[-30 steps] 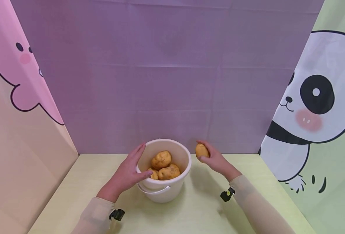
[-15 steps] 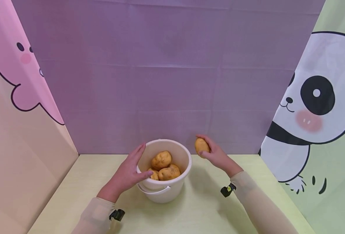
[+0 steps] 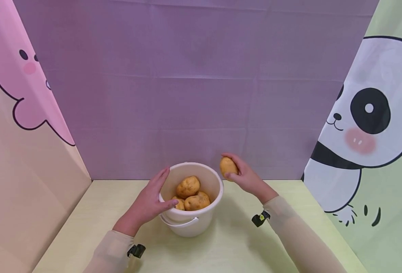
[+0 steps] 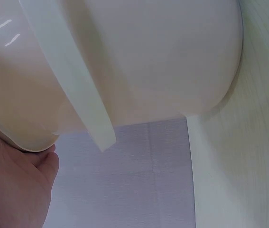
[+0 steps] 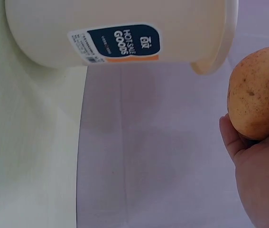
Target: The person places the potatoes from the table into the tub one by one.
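A white bucket (image 3: 195, 223) stands on the table with several potatoes (image 3: 188, 186) inside it. My left hand (image 3: 146, 204) holds its left rim, the thumb lying over the near edge and the fingers running along the far left side. In the left wrist view, the hand (image 4: 18, 185) meets the rim at lower left. My right hand (image 3: 246, 177) grips one potato (image 3: 228, 168), raised just outside the bucket's right rim. The right wrist view shows this potato (image 5: 257, 92) between thumb and fingers, apart from the bucket (image 5: 181, 28). The lowest potatoes are partly hidden.
The pale wooden table (image 3: 95, 212) ends at a purple cloth backdrop (image 3: 201, 94) behind the bucket. Printed cloth stands at both sides, with a panda (image 3: 357, 151) at right. A white bail handle (image 3: 183, 224) hangs at the bucket's front.
The right hand has risen and then moved left with its potato, ending nearer the bucket's rim. The left hand, the bucket and the potatoes inside stay where they were.
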Tool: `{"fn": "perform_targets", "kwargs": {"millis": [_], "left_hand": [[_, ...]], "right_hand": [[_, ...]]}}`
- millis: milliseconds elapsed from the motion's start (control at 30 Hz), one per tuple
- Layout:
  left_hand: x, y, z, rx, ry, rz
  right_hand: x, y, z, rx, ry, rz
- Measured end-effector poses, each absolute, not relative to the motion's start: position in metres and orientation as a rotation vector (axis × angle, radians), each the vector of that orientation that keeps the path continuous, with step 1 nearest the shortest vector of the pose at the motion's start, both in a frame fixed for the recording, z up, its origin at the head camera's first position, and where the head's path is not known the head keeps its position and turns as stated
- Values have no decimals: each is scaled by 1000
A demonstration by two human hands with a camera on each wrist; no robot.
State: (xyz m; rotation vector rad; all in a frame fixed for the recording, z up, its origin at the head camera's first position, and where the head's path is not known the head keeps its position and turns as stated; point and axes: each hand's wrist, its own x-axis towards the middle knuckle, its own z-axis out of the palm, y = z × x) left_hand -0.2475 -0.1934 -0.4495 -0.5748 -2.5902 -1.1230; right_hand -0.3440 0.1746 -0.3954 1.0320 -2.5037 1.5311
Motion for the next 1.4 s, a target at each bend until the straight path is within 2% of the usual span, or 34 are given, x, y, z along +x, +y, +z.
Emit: {"fn": "perform_targets", "kwargs": {"millis": [1400], "left_hand": [[-247,-193,-448,-581,-2590,-1114]], "right_hand": [[-331,116,-384,1297,-2549,1439]]}}
